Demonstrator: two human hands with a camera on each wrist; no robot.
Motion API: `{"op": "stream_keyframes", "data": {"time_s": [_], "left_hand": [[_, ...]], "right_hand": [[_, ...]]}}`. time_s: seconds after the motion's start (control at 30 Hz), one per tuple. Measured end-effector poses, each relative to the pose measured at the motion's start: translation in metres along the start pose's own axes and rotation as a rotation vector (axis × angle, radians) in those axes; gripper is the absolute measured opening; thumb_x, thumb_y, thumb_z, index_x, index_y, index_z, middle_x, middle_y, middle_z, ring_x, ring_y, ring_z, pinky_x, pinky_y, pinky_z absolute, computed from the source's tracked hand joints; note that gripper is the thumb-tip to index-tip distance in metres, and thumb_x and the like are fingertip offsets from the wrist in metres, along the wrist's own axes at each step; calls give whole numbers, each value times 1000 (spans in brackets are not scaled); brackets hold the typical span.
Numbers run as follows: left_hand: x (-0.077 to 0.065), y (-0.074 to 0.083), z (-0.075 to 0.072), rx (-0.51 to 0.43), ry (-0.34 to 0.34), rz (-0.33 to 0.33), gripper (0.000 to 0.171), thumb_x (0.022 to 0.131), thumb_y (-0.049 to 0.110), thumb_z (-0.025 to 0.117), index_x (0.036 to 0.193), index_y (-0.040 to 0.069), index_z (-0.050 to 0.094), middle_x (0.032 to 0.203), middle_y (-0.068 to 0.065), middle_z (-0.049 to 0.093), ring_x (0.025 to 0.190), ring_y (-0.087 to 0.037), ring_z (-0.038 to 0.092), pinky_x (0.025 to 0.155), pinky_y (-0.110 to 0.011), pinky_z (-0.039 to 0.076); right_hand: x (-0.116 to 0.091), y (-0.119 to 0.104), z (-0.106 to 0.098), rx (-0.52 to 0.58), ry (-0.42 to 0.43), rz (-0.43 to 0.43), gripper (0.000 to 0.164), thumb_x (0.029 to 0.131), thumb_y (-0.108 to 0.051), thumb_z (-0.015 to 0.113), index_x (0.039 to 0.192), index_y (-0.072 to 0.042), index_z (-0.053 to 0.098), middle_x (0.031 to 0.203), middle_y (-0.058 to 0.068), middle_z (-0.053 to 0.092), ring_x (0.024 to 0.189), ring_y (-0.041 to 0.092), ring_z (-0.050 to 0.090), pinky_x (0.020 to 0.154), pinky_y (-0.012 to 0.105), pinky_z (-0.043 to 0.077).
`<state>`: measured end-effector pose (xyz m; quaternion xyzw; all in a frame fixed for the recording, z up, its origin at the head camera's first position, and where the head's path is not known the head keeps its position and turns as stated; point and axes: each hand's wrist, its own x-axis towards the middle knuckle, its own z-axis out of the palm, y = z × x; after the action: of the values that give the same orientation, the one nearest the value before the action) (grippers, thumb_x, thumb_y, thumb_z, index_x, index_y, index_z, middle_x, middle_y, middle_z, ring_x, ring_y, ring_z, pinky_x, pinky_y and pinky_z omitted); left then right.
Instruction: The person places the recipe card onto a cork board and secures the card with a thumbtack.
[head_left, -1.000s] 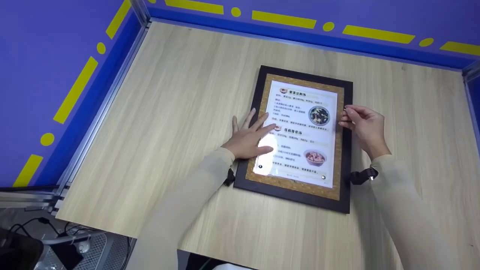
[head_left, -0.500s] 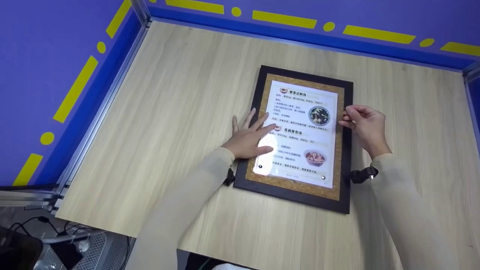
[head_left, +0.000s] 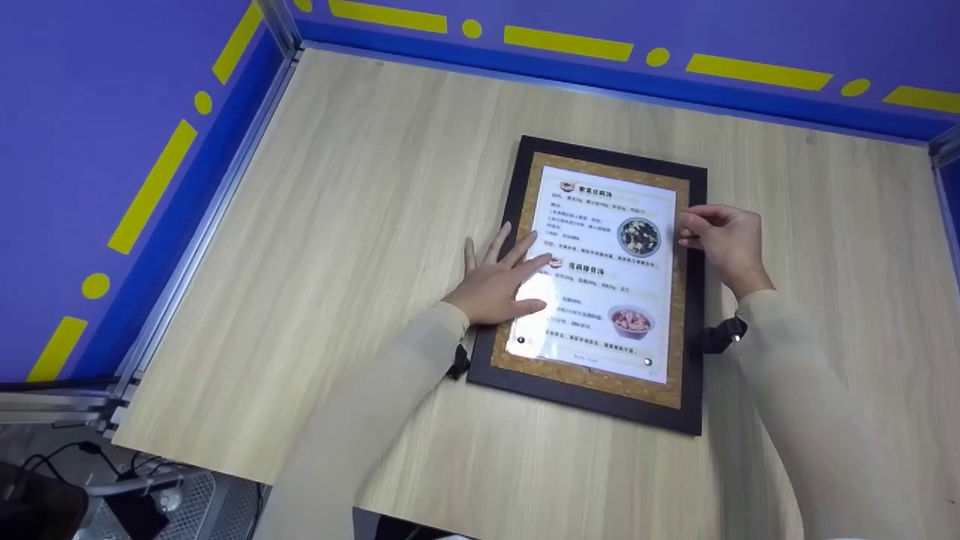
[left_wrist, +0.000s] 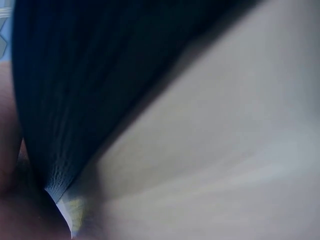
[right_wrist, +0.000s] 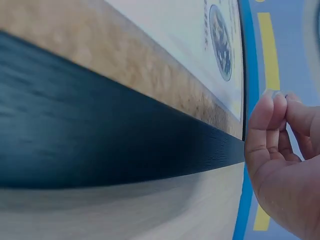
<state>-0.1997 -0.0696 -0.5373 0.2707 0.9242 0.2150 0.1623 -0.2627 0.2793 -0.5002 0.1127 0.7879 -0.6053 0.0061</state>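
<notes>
A white printed sheet (head_left: 600, 255) with a glossy surface lies on a cork board (head_left: 600, 375) in a dark frame (head_left: 585, 400). Round dark pin heads (head_left: 648, 361) sit at the sheet's two lower corners. My left hand (head_left: 499, 287) rests flat across the left side of the frame and sheet, fingers spread. Over the frame's right side, my right hand (head_left: 726, 244) pinches thumb against index finger. In the right wrist view a small dark thing (right_wrist: 286, 95) shows between those fingertips, mostly hidden; its kind cannot be told. The left wrist view is mostly sleeve and table, blurred.
The board lies on a pale wooden table (head_left: 360, 225). Blue panels with yellow marks (head_left: 568, 43) stand at the back and left. A metal rail (head_left: 202, 217) runs along the left edge. Cables and a mesh basket (head_left: 195, 502) are below at the lower left.
My right hand has shifted slightly left and up, its fingertips nearer the sheet's right edge. The left hand stays on the board; the head view tilts a little.
</notes>
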Motion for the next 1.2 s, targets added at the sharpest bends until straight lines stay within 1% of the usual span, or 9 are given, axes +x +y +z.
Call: {"op": "stream_keyframes", "data": {"time_s": [0.07, 0.2, 0.33, 0.5, 0.6, 0.73, 0.9, 1.07, 1.2], "left_hand": [[-1, 0, 1, -8, -2, 1, 73, 95, 68, 44, 158, 37, 23, 166, 7, -6, 146, -25, -25, 103, -73, -17], [-2, 1, 3, -14, -1, 4, 74, 95, 68, 44, 158, 36, 24, 166, 7, -6, 146, -26, -26, 103, -73, -17], [-2, 1, 2, -7, 7, -3, 73, 95, 68, 45, 158, 37, 24, 166, 7, -5, 147, -25, -25, 103, -73, -16], [-3, 2, 3, -18, -5, -13, 72, 95, 67, 46, 158, 39, 24, 166, 8, -6, 147, -25, -25, 103, -73, -17], [-3, 2, 4, -21, -9, -15, 72, 95, 67, 46, 158, 39, 24, 166, 8, -6, 147, -26, -24, 103, -73, -16], [-2, 2, 5, -21, 3, -19, 73, 94, 68, 46, 157, 39, 24, 166, 9, -5, 147, -25, -24, 104, -72, -16], [-1, 2, 3, -17, 8, -12, 73, 94, 68, 46, 157, 39, 25, 166, 9, -5, 147, -25, -25, 104, -72, -17], [1, 1, 2, -2, 10, -19, 71, 94, 67, 47, 157, 41, 24, 166, 10, -6, 147, -24, -24, 103, -73, -17], [2, 0, 0, 4, 11, -25, 72, 94, 67, 47, 157, 42, 24, 166, 10, -6, 147, -24, -24, 103, -72, -17]], "right_hand": [[5, 0, 2, -17, -11, 0, 18, 91, 1, 69, 104, 14, 67, 80, 2, 69, 67, 7, 65, 67, 23, 58], [13, -1, 5, -76, -15, -2, 20, 92, 0, 68, 104, 15, 66, 77, -1, 68, 66, 6, 66, 68, 22, 58], [17, -2, 6, -163, -10, -7, 24, 93, -4, 68, 108, 14, 67, 79, -3, 67, 70, 6, 66, 70, 22, 57], [20, -1, 6, -246, -33, 14, 25, 94, -7, 67, 111, 12, 67, 87, 2, 67, 75, 7, 66, 72, 22, 57], [24, 0, 6, -276, -44, 18, 25, 95, -6, 66, 112, 12, 68, 93, 7, 67, 77, 8, 67, 73, 23, 57], [31, 2, 9, -298, -50, 11, 24, 95, -6, 66, 113, 11, 68, 96, 9, 65, 78, 7, 67, 73, 23, 57], [39, 2, 14, -342, -55, 14, 24, 96, -7, 66, 112, 10, 69, 96, 10, 65, 76, 4, 65, 71, 20, 56], [45, 0, 19, -459, -41, 0, 23, 96, -10, 66, 110, 8, 71, 101, 15, 65, 76, 5, 62, 63, 14, 52], [49, -2, 22, -481, -51, 21, 24, 97, -11, 64, 112, 7, 71, 106, 17, 65, 75, 6, 63, 62, 14, 52]]}}
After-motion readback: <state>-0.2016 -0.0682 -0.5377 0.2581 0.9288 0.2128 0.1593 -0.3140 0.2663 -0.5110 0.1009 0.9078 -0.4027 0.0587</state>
